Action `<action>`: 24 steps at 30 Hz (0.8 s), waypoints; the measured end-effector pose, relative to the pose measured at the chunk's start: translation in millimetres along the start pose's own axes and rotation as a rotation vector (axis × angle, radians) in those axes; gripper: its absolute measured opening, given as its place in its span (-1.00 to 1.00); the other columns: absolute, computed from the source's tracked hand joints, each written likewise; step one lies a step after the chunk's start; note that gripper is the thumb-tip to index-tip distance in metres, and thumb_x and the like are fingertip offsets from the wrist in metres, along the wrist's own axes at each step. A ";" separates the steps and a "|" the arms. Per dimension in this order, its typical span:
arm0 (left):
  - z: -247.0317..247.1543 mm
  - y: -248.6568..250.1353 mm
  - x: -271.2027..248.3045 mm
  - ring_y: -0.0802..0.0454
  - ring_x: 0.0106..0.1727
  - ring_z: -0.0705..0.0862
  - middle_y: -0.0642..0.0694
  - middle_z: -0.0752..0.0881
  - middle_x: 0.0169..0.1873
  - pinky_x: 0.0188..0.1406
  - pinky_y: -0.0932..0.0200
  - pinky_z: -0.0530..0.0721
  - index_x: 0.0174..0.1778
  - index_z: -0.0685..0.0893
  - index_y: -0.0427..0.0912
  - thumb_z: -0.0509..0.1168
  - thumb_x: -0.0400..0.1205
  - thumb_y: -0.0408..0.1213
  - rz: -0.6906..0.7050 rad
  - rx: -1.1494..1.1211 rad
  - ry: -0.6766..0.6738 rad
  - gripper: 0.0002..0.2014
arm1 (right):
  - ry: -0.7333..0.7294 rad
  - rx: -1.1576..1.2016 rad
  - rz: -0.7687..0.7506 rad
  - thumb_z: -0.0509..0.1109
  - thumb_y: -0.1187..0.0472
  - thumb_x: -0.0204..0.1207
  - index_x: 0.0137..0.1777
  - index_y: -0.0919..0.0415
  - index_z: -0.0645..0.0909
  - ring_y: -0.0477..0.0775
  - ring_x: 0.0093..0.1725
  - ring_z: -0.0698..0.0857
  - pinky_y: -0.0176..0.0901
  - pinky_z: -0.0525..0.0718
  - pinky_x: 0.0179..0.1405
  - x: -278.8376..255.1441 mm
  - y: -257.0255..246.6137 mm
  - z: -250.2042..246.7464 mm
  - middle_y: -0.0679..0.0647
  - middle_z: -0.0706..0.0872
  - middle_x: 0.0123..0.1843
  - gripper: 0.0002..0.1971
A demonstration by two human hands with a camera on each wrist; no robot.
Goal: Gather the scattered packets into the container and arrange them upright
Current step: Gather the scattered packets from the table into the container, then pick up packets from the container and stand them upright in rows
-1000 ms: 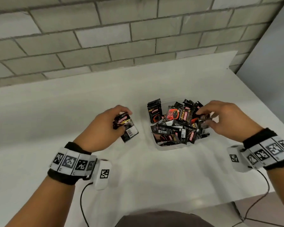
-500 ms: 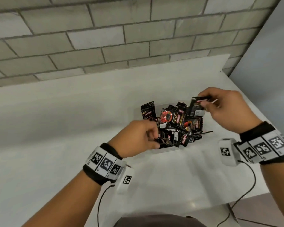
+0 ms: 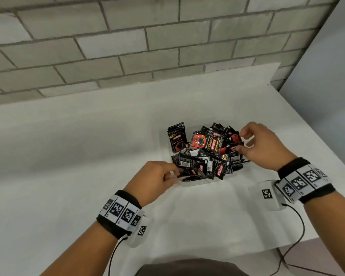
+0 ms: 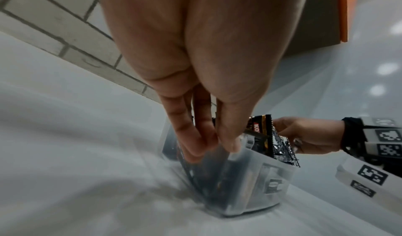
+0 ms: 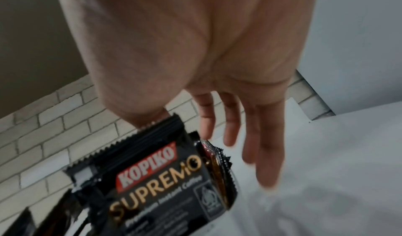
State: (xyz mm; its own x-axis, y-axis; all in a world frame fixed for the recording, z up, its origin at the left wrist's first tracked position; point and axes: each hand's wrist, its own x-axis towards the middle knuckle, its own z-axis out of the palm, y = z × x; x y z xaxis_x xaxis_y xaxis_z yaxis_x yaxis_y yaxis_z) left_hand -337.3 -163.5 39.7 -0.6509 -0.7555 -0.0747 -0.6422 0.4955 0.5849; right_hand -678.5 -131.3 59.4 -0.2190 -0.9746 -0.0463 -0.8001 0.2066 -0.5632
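The left hand's (image 3: 154, 179) fingers (image 4: 191, 136) point down, pressed close together with the thumb, and pinch the top edge of a black foil packet (image 3: 190, 172) at the near-left corner of the clear plastic container (image 4: 276, 176). Through the clear wall just below those fingertips, more dark packets stand on edge.

Across the container, the right hand (image 3: 264, 145) hovers at its far-right side. In the head view its thumb and forefinger curve toward each other beside a red-and-black packet (image 3: 234, 138); whether they actually pinch it cannot be told. In the right wrist view the other fingers (image 5: 267, 153) hang straight and slightly spread, with a black "Kopiko Supremo" coffee packet (image 5: 161, 179) standing just beside the thumb.

Between the two hands the container is crowded with a loose heap of black, red and gold packets (image 3: 207, 154) lying tilted and crosswise. A small stack of black packets (image 3: 176, 137) stands upright in the far-left corner, beyond the left fingers.

Everything rests on a white table (image 3: 68, 156) against a grey brick wall (image 3: 127, 46). Both wrists are bent downward and carry black bands with white coded marker tiles (image 3: 121, 213), each with a thin black cable (image 3: 299, 222) trailing toward the table's near edge.
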 end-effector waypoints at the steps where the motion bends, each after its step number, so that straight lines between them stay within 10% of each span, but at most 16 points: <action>1: -0.6 -0.8 0.8 0.17 -0.27 0.63 0.09 0.69 -0.24 -0.19 0.29 0.59 0.07 0.80 0.06 0.49 0.65 -0.14 0.013 0.009 -0.006 -0.90 | -0.034 0.004 0.033 0.62 0.17 0.43 0.07 -0.02 0.53 -0.03 -0.15 0.70 -0.30 0.51 -0.24 -0.5 2.2 1.2 -0.01 0.66 0.03 -0.66; 7: -10.3 -13.5 -12.1 0.16 -0.12 0.73 0.10 0.70 -0.10 0.02 0.07 0.76 0.00 0.80 0.02 0.53 0.61 -0.12 0.036 -0.012 -0.068 -0.90 | -0.082 0.013 0.003 0.60 0.20 0.43 0.03 -0.04 0.54 -0.08 -0.30 0.70 -0.19 0.53 -0.29 -20.2 -8.8 14.9 0.00 0.72 -0.03 -0.69; 24: -26.7 -43.6 -137.6 0.27 0.02 0.75 0.30 0.74 -0.07 0.09 0.30 0.71 -0.08 0.79 0.20 0.61 0.51 -0.04 -0.093 -0.146 0.011 -0.86 | -0.167 0.051 -0.137 0.56 0.26 0.44 -0.03 -0.04 0.55 -0.28 -0.32 0.61 -0.39 0.48 -0.22 -93.2 -80.5 66.6 -0.16 0.62 -0.12 -0.73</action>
State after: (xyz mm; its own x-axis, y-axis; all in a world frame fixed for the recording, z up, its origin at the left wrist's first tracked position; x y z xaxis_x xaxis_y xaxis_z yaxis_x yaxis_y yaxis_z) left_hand -208.9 -92.6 46.0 -0.5861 -0.8005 -0.1254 -0.6333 0.3560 0.6871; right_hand -556.5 -62.9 54.1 -0.0114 -0.9949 -0.1005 -0.7855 0.0711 -0.6148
